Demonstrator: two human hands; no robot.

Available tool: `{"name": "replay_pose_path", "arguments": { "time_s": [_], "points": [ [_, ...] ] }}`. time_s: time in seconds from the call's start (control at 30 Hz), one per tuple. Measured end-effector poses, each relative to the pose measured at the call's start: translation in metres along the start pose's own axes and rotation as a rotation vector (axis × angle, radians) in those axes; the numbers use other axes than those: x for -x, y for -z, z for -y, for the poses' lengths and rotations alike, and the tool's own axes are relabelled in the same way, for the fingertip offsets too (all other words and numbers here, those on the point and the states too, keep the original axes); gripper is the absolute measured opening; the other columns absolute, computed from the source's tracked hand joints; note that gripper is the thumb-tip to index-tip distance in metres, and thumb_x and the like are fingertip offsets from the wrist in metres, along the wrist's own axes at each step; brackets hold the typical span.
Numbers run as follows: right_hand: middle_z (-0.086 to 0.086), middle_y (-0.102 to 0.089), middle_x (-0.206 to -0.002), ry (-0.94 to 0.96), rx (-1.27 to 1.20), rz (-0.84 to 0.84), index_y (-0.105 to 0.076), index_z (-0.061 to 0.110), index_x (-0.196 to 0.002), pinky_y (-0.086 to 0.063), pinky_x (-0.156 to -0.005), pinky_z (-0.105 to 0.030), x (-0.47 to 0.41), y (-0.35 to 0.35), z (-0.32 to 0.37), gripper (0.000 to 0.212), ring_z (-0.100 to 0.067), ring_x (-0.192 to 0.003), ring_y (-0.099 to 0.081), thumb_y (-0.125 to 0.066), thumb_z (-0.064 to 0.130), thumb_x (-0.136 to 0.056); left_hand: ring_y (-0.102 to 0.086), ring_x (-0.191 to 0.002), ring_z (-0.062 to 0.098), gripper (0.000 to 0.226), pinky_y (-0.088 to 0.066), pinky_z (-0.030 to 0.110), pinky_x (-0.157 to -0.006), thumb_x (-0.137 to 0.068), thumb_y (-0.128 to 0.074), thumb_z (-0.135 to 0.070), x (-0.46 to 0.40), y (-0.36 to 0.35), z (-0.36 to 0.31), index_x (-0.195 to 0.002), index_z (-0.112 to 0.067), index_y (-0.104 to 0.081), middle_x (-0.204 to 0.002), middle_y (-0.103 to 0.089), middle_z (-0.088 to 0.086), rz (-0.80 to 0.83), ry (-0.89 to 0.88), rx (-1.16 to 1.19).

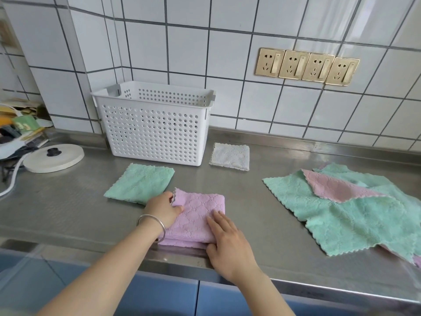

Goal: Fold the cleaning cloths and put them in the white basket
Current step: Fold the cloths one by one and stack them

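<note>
A folded purple cloth (198, 215) lies near the front of the steel counter (262, 213). My left hand (163, 209) pinches its upper left corner, thumb on top. My right hand (227, 242) rests flat on its right half with straight fingers. A folded green cloth (139, 183) lies just behind and to the left. A folded white cloth (230, 156) sits right of the white perforated basket (155, 124), which stands against the tiled wall. A loose pile of unfolded green cloths (341, 215) and a pink cloth (335, 187) spreads at the right.
A round white lid with a black knob (54, 157) lies left of the basket, with a white cable and clutter (18, 131) at the far left. Gold wall sockets (306, 66) sit above the counter. The counter's front edge runs below my hands.
</note>
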State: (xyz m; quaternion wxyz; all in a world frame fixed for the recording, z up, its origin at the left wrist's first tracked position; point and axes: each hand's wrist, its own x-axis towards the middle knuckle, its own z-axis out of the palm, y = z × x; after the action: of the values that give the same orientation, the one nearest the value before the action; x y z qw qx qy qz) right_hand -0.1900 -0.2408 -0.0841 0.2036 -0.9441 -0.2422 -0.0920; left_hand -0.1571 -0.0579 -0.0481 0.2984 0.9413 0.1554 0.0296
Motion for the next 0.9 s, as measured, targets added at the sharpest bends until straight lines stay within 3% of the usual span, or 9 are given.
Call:
{"name": "replay_pose_path", "arguments": {
  "time_s": [0.07,0.17,0.27,0.37,0.47,0.53,0.67,0.8,0.9],
  "points": [
    [0.003,-0.037,-0.149,-0.06,-0.102,0.106,-0.044,0.021,-0.138,-0.028,-0.111,-0.028,0.001,0.01,0.0,0.076,-0.017,-0.138,-0.033,-0.022,0.05,-0.071,-0.059,-0.097,0.032,0.04,-0.046,0.034,-0.075,-0.084,-0.058,-0.042,0.001,0.0,0.003,-0.106,-0.009,-0.052,-0.1,-0.061,0.01,-0.034,-0.013,-0.127],
    [0.004,-0.054,-0.127,-0.273,-0.204,-0.068,-0.057,0.022,-0.124,-0.037,-0.099,-0.029,-0.003,0.02,-0.006,0.073,-0.019,-0.119,-0.045,-0.021,0.063,-0.074,-0.057,-0.102,0.032,0.062,-0.049,0.039,-0.085,-0.081,-0.049,-0.061,0.004,-0.001,0.011,-0.11,-0.007,-0.053,-0.114,-0.055,0.012,-0.034,0.039,-0.263],
    [-0.006,-0.056,-0.116,-0.561,-0.083,0.004,-0.065,0.015,-0.108,-0.036,-0.096,-0.034,-0.016,0.022,-0.012,0.052,-0.025,-0.112,-0.044,-0.038,0.055,-0.088,-0.05,-0.11,0.03,0.07,-0.047,0.038,-0.088,-0.076,-0.044,-0.07,0.007,-0.005,0.017,-0.109,-0.01,-0.056,-0.118,-0.049,0.01,0.036,0.092,-0.36],
    [-0.009,-0.056,-0.109,-0.574,-0.076,0.135,-0.067,0.01,-0.098,-0.038,-0.092,-0.035,-0.024,0.021,-0.007,0.048,-0.028,-0.109,-0.044,-0.044,0.051,-0.088,-0.042,-0.115,0.03,0.066,-0.042,0.038,-0.096,-0.078,-0.045,-0.066,0.01,-0.012,0.016,-0.112,-0.011,-0.057,-0.12,-0.046,0.01,0.064,0.092,-0.367],
    [-0.005,-0.053,-0.09,-0.556,-0.185,0.133,-0.054,0.016,-0.076,-0.039,-0.074,-0.03,-0.029,0.02,-0.003,0.023,-0.026,-0.092,-0.051,-0.05,0.037,-0.086,-0.047,-0.107,0.031,0.04,-0.043,0.037,-0.091,-0.083,-0.052,-0.05,0.014,-0.017,0.006,-0.091,-0.011,-0.056,-0.106,-0.051,0.01,-0.013,0.052,-0.186],
    [0.002,-0.05,-0.074,-0.591,-0.421,0.083,-0.044,0.018,-0.07,-0.037,-0.06,-0.029,-0.038,0.027,-0.009,0.02,-0.02,-0.072,-0.049,-0.051,0.027,-0.087,-0.053,-0.092,0.029,0.03,-0.043,0.033,-0.079,-0.084,-0.057,-0.041,0.011,-0.015,-0.008,-0.08,-0.012,-0.05,-0.092,-0.055,0.007,-0.04,0.053,0.127],
    [0.005,-0.049,-0.07,-0.644,-0.687,-0.093,-0.049,0.013,-0.078,-0.034,-0.052,-0.023,-0.074,0.05,-0.035,0.018,-0.012,-0.062,-0.045,-0.053,0.027,-0.089,-0.059,-0.078,0.018,0.035,-0.043,0.031,-0.07,-0.08,-0.062,-0.041,-0.028,-0.011,-0.05,-0.101,-0.014,-0.055,-0.097,-0.065,0.003,-0.057,0.084,0.575],
    [0.004,-0.049,-0.073,-0.683,-0.706,-0.226,-0.049,0.013,-0.083,-0.034,-0.06,-0.028,-0.133,0.07,-0.075,0.015,-0.02,-0.074,-0.048,-0.053,0.026,-0.091,-0.053,-0.102,0.016,0.055,-0.036,0.021,-0.086,-0.085,-0.059,-0.019,-0.08,-0.011,-0.106,-0.135,-0.027,-0.038,-0.123,-0.053,-0.006,-0.135,-0.098,0.608],
    [-0.002,-0.055,-0.088,-0.7,-0.745,-0.244,-0.053,0.011,-0.098,-0.036,-0.072,-0.027,-0.179,0.072,-0.104,0.018,-0.022,-0.085,-0.051,-0.053,0.027,-0.091,-0.054,-0.116,0.021,0.051,-0.038,0.021,-0.093,-0.087,-0.052,-0.011,-0.126,-0.016,-0.132,-0.136,-0.025,-0.044,-0.137,-0.051,0.002,-0.103,-0.22,0.387]
  ]
}}
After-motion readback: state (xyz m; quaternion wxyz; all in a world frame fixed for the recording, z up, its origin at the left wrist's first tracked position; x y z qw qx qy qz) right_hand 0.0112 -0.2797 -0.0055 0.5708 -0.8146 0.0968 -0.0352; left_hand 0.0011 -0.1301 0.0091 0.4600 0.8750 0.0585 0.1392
